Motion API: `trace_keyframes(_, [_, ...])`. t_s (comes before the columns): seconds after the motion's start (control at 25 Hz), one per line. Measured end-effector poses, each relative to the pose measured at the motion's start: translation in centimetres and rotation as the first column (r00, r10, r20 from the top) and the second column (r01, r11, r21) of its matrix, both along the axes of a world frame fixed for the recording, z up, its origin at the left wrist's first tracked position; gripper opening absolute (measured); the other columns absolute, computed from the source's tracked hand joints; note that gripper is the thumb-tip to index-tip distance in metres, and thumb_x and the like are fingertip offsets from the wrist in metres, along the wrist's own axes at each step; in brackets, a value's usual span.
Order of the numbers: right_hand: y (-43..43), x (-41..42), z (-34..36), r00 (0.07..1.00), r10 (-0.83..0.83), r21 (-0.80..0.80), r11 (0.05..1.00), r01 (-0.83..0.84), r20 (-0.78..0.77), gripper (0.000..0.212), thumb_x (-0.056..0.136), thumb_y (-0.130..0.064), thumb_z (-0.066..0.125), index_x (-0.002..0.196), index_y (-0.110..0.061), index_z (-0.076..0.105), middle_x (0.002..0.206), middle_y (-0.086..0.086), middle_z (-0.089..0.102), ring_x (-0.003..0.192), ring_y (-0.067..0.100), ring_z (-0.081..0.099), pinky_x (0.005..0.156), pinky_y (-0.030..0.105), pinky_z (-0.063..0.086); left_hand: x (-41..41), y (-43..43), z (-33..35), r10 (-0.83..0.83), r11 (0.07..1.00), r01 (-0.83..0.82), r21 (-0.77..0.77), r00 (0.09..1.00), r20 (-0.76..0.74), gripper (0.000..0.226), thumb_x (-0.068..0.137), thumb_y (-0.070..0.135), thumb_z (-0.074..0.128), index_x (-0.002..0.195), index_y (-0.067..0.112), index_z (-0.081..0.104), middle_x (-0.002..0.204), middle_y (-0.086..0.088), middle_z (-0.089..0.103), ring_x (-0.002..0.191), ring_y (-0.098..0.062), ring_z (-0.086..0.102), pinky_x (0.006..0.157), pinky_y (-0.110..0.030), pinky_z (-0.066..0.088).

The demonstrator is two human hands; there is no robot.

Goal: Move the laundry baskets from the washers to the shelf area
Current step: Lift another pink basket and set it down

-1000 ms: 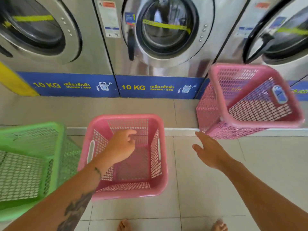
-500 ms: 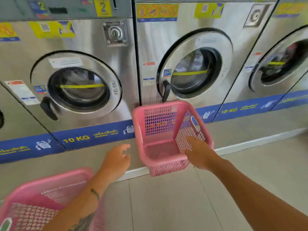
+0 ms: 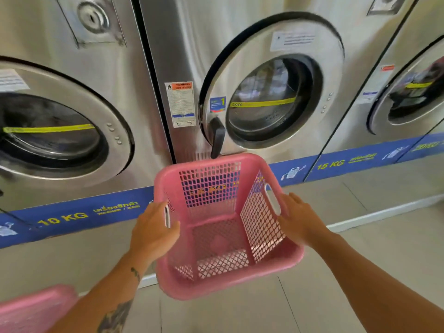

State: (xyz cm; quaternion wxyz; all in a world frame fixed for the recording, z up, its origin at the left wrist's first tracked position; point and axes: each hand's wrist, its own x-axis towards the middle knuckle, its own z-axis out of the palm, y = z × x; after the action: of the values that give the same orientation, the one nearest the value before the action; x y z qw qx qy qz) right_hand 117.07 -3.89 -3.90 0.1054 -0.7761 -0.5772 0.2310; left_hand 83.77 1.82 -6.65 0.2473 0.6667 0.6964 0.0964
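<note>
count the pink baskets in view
2: one pink basket between left hand and right hand, by the middle washer; second basket bottom left, cropped. Others may be hidden.

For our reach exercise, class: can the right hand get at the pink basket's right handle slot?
Probably yes: the right hand is open at the right wall of the pink basket, fingers beside the handle slot, nothing between.

Basket (image 3: 230, 282) between left hand (image 3: 153, 228), right hand (image 3: 299, 219)

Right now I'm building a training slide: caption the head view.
Left hand grips the rim of a pink laundry basket, right hand touches its other side, before a steel washer.
</note>
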Motion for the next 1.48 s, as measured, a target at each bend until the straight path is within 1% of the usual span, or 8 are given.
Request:
trace_keyframes(0.16, [6.2, 1.8, -5.0, 0.998, -0.061, -0.024, 0.998, 0.062, 0.024, 0.079, 0.084, -0.012, 0.051, 0.15, -0.034, 0.014, 0.156, 0.01, 0.023, 0.14, 0.04, 0.026, 0.11, 0.052, 0.03, 0.8, 2.0, -5.9, 0.019, 0.998, -0.009, 0.064, 0.988, -0.154, 0.085, 0.076, 0.028, 0.063, 0.15, 0.02, 0.021, 0.159, -0.008, 0.012, 0.141, -0.034, 0.025, 0.106, -0.049, 0.037])
trace_keyframes(0.24, [7.5, 2.0, -7.3, 0.999, -0.01, -0.021, 1.0, 0.01, 0.041, 0.088, 0.081, -0.009, 0.052, 0.151, -0.035, 0.007, 0.16, 0.007, 0.014, 0.14, 0.04, 0.027, 0.109, 0.053, 0.032, 0.6, 2.9, -8.3, -0.011, 0.997, 0.023, 0.072, 0.985, -0.171, 0.099, 0.067, 0.013, 0.067, 0.153, 0.01, 0.018, 0.162, -0.016, 0.0, 0.143, -0.041, 0.024, 0.109, -0.049, 0.037])
trace_keyframes(0.36, [7.3, 2.2, -9.6, 0.988, 0.019, -0.079, 0.997, -0.007, 0.156, 0.099, 0.076, -0.001, 0.056, 0.155, -0.022, 0.0, 0.163, 0.006, 0.002, 0.13, 0.042, 0.037, 0.103, 0.047, 0.038, 0.5, 3.2, -10.4, 0.01, 0.998, -0.001, 0.07, 0.991, -0.13, 0.097, 0.065, -0.002, 0.061, 0.152, 0.007, 0.02, 0.162, -0.019, 0.001, 0.142, -0.043, 0.024, 0.111, -0.048, 0.037])
trace_keyframes(0.64, [5.5, 2.7, -8.4, 0.974, 0.063, -0.105, 0.994, -0.04, 0.22, 0.099, 0.078, -0.006, 0.059, 0.154, -0.024, -0.002, 0.163, 0.0, -0.001, 0.116, 0.037, 0.051, 0.092, 0.043, 0.048, -0.4, 2.2, -10.2, -0.028, 0.995, 0.04, 0.095, 0.992, -0.123, 0.093, 0.067, -0.009, 0.052, 0.152, 0.009, 0.019, 0.162, -0.017, -0.002, 0.149, -0.035, 0.008, 0.115, -0.049, 0.031])
trace_keyframes(0.84, [0.7, 2.1, -7.5, 0.961, 0.159, -0.131, 0.983, -0.131, 0.226, 0.097, 0.077, -0.014, 0.064, 0.153, -0.024, 0.004, 0.163, -0.002, 0.005, 0.118, 0.035, 0.051, 0.089, 0.043, 0.049, -1.0, -4.9, -8.2, 0.067, 0.992, -0.059, 0.114, 0.996, -0.066, 0.088, 0.063, -0.013, 0.06, 0.145, 0.0, 0.032, 0.155, -0.026, 0.022, 0.135, -0.048, 0.037, 0.105, -0.054, 0.042])
trace_keyframes(1.0, [-4.3, 1.3, -7.1, 0.957, 0.226, -0.173, 0.965, -0.195, 0.181, 0.09, 0.078, -0.018, 0.064, 0.15, -0.024, 0.012, 0.16, -0.002, 0.014, 0.12, 0.037, 0.052, 0.09, 0.047, 0.049, -2.1, -11.7, -6.8, 0.219, 0.975, -0.218, 0.048, 0.976, -0.009, 0.088, 0.067, -0.01, 0.058, 0.148, 0.007, 0.032, 0.158, -0.014, 0.026, 0.134, -0.039, 0.042, 0.107, -0.044, 0.041])
trace_keyframes(1.24, [-9.6, -0.7, -11.8, 0.943, 0.292, -0.206, 0.944, -0.258, 0.159, 0.096, 0.081, -0.016, 0.066, 0.152, -0.027, 0.003, 0.163, 0.001, 0.009, 0.116, 0.034, 0.057, 0.079, 0.043, 0.054, -4.0, -18.9, -10.3, 0.262, 0.965, -0.26, -0.033, 0.962, 0.082, 0.107, 0.074, -0.007, 0.059, 0.153, 0.038, 0.003, 0.156, 0.007, 0.021, 0.091, -0.023, 0.064, 0.061, -0.035, 0.061])
trace_keyframes(1.48, [-11.4, -4.2, -18.3, 0.942, 0.271, -0.172, 0.956, -0.239, 0.197, 0.1, 0.083, -0.014, 0.065, 0.153, -0.025, -0.005, 0.164, 0.001, 0.0, 0.116, 0.035, 0.054, 0.075, 0.043, 0.053, -7.0, -20.6, -16.7, 0.232, 0.971, -0.23, 0.067, 0.973, -0.019, 0.103, 0.077, -0.009, 0.056, 0.155, 0.025, -0.001, 0.163, 0.008, 0.0, 0.124, -0.031, 0.05, 0.085, -0.042, 0.058])
